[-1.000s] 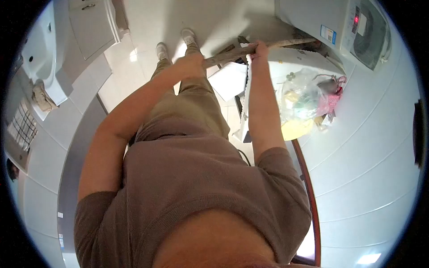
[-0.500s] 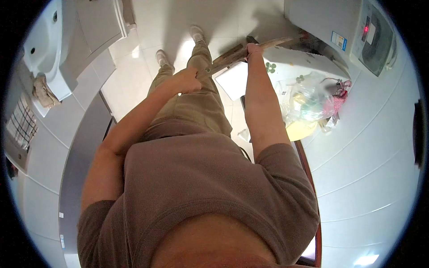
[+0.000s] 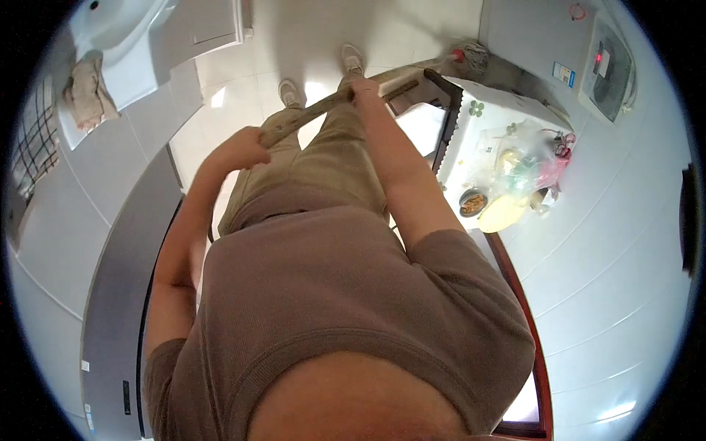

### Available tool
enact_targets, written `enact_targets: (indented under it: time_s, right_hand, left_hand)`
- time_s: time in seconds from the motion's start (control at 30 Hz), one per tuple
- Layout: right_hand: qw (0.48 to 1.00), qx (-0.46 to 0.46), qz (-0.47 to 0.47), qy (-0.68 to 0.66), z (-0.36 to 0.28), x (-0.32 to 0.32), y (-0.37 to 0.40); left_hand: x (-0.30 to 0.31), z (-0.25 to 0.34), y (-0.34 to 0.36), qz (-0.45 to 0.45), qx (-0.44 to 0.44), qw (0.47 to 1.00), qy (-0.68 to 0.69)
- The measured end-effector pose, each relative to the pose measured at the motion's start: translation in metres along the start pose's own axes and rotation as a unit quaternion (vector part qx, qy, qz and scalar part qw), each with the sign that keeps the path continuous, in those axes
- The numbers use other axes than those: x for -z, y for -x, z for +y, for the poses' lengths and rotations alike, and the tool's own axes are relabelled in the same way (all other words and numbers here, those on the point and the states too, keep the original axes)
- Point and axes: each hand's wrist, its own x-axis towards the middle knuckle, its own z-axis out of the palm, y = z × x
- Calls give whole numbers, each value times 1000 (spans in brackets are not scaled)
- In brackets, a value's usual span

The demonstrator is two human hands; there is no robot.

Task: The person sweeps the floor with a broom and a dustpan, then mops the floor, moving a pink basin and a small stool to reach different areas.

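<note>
A mop with a long, worn wooden handle [image 3: 312,112] slants across in front of my legs. Its grey stringy head [image 3: 473,60], with a red collar, rests on the floor at the far right. My left hand [image 3: 243,151] is closed around the upper end of the handle, in front of my thigh. Further down, my right hand [image 3: 365,92] wraps around the same handle near knee height. Both hands' fingertips are partly hidden.
A table with a white clover-patterned cover [image 3: 460,136] stands at right, bearing plastic bags [image 3: 526,165], a small bowl of food [image 3: 473,203] and a yellow item [image 3: 506,213]. A washing machine [image 3: 609,70] is beyond. A sink [image 3: 129,29] with a draped cloth [image 3: 90,92] is at upper left.
Both hands have moved left with the mop handle, the right one away from the table. The mop head and the bowl now show more clearly as the view shifted.
</note>
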Motion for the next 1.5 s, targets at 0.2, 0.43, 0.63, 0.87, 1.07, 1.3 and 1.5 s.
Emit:
enact_targets:
  time_s: [0.2,0.43,0.63,0.87,1.07,1.3,1.5]
  right_hand:
    - [946,65,21,-318,-133,-111,38]
    - [661,-214,-8,-719,-257,20,121]
    - [549,-222,45,-804,-185,52,46]
    - [643,-297,5,-706,-43,136,25]
    - [566,-331,75,-751,44,196,38]
    - [715,-304,175,-605,138,283,3]
    - [909,-276,66,-307,205,239,-64]
  left_hand:
    - [27,-135,70,149,-25,988,-22]
    - [84,-78,120,208,24,973,-101]
    - [91,4,63,220,-31,963,-150]
    - [41,90,-32,59,-53,983,-168]
    - [-13,142,-79,89,-120,967,-207]
    - [-71,268,-121,88,-293,930,-204]
    - [-62,254,-99,30,-131,972,-193]
